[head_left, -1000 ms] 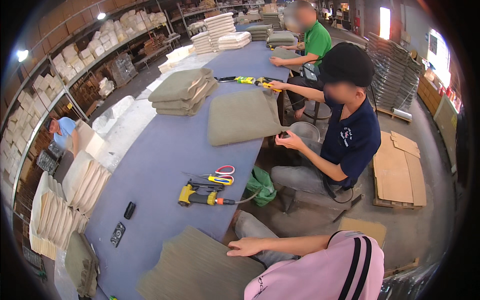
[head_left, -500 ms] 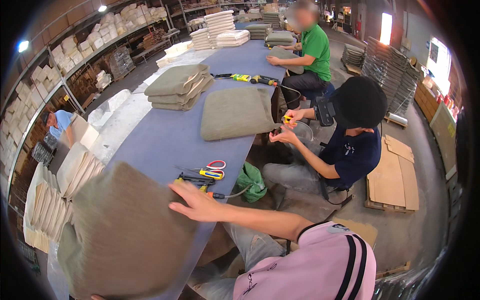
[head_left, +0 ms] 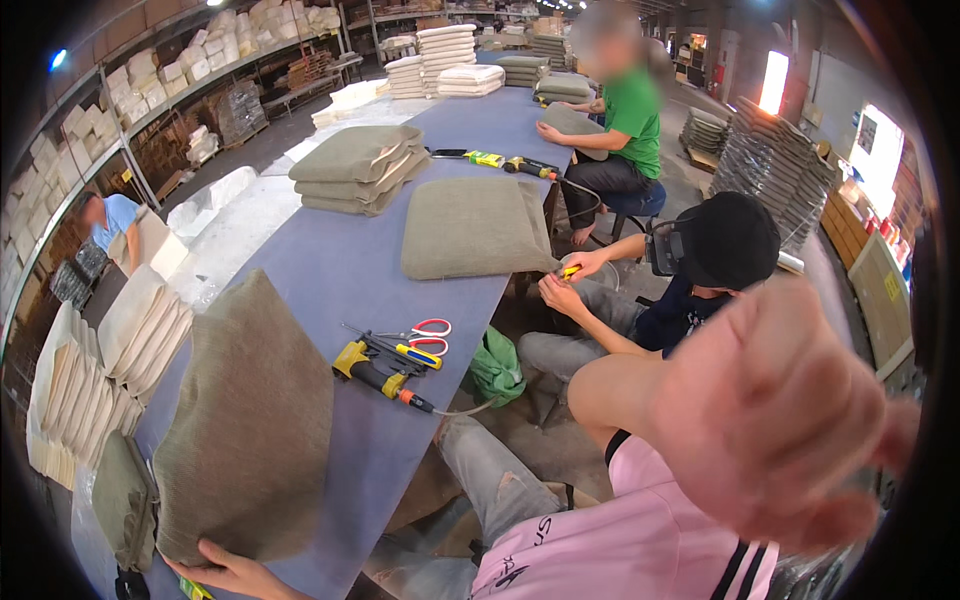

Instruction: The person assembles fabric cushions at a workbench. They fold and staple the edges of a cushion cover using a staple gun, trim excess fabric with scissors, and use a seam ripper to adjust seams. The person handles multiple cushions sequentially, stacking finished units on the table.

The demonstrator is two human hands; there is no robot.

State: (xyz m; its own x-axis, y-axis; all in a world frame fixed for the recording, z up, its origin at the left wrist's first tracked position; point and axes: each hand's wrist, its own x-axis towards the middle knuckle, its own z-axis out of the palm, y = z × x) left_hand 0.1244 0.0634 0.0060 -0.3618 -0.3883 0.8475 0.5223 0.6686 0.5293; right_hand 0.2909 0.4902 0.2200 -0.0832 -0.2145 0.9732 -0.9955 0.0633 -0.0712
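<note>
The grey-green padded panel [head_left: 245,425] is tilted up over the near end of the blue counter [head_left: 370,480]. Whether its lower edge bears on the surface cannot be told from where I stand. The left hand [head_left: 228,572] grips the panel at its lower edge, thumb on the near face. The right hand [head_left: 780,420] is raised well apart from the panel, in front of the wearer's pink shirt [head_left: 620,530]; its fingers are curled, but motion blur prevents me from telling whether it is clenched.

To the right of the panel lies a yellow-and-black nail gun [head_left: 375,375], its hose [head_left: 468,411] running off the counter edge. Beside it are a yellow-and-blue screwdriver [head_left: 420,355] and red-handled scissors [head_left: 432,335]. A green bag [head_left: 497,367] hangs just beyond that edge.

Further along lie a flat cushion [head_left: 475,230] and a stack of folded pieces [head_left: 358,165]. A co-worker in a black cap [head_left: 728,240] holds a small yellow tool [head_left: 571,271].
</note>
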